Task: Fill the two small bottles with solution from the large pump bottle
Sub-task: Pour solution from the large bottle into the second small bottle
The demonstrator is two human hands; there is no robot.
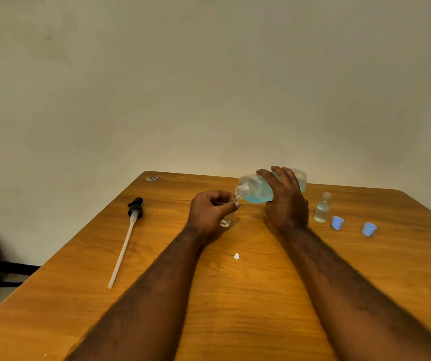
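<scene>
Across the lower frame spreads a brown wooden table point(235, 295). At centre the right hand point(286, 204) grips a large clear bottle of blue liquid point(254, 189), tipped toward a small clear bottle point(226, 221) pinched by the left hand point(209, 211). Left lies a black-headed pump point(135, 207); right, a second small bottle point(322, 208), two blue caps point(337, 222).

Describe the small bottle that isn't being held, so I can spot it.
On the wooden table, look right of the right hand tilting the large bottle. The small bottle stands upright, uncapped, just left of two blue caps; no hand touches it.
</scene>
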